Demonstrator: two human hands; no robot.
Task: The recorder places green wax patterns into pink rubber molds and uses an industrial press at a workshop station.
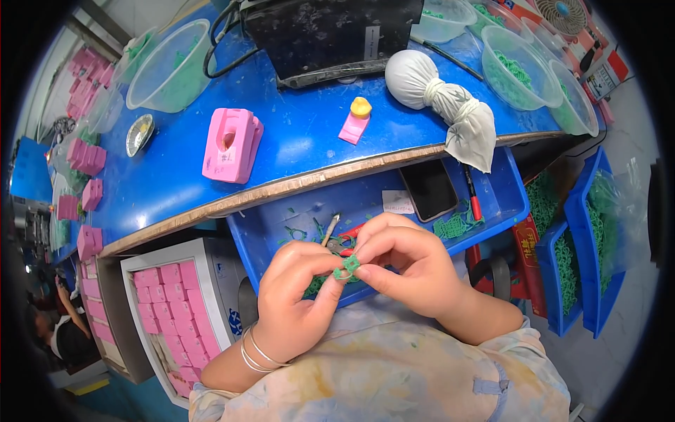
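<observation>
Over the blue tray (492, 190), a small green ring-shaped piece (346, 269), waxy in look, is pinched between both hands. My left hand (295, 292) grips its left side with thumb and forefinger. From the right, my right hand (408, 264) holds it with thumb and fingertips. Two bangles (254, 352) circle my left wrist. Behind the fingers, the tray holds green scraps (292, 231), a pointed tool (330, 228) partly hidden by my hand, a black phone (429, 190), a red-capped marker (472, 193) and a green mesh-like clump (453, 224).
On the blue table (295, 151) lie a pink mold (230, 144), a small pink block with a yellow lump (357, 119) and a tied white cloth bag (439, 98). A dark machine (330, 42) stands behind. Pink blocks (172, 302) fill a box at left; green-filled blue bins (594, 239) stand right.
</observation>
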